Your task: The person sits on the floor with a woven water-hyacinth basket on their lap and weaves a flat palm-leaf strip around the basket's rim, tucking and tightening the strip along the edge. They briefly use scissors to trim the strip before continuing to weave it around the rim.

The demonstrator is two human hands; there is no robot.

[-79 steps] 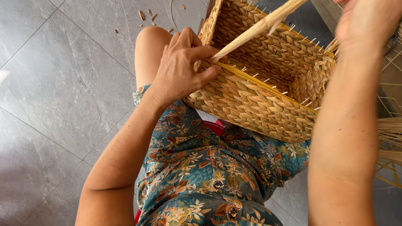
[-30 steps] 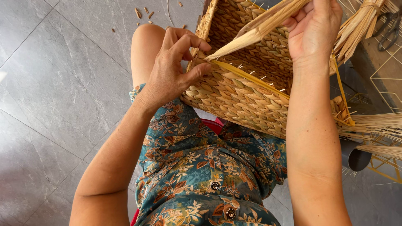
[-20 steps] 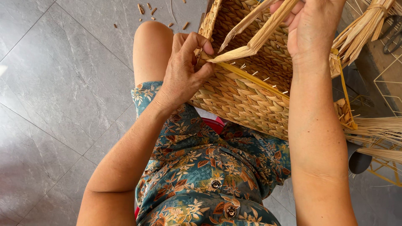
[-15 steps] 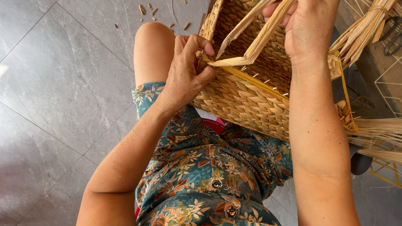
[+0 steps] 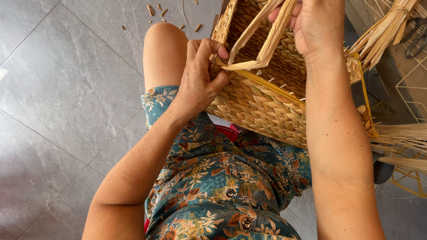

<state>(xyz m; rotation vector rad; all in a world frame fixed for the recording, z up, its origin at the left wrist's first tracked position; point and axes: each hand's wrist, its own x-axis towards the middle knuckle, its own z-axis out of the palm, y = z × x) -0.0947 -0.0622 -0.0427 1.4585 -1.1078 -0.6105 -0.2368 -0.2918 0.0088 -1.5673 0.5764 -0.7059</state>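
A seated person in a teal floral-print dress works on a rectangular woven basket of tan plant fibre that rests tilted on the lap, one corner near the bare knee. The left hand is closed over the basket's near corner, thumb and fingers pinching the rim where a flat, pale straw strip folds into the weave. The right hand is curled shut around the upper run of that same strip, above the basket's open mouth, so the strip forms a sharp bend between both hands. A yellow band lines the rim, with short fibre ends poking out beside it. To the right, a tied bundle of dry straw and loose straw stalks lie beside the basket. Small straw offcuts are scattered on the grey tiled floor.
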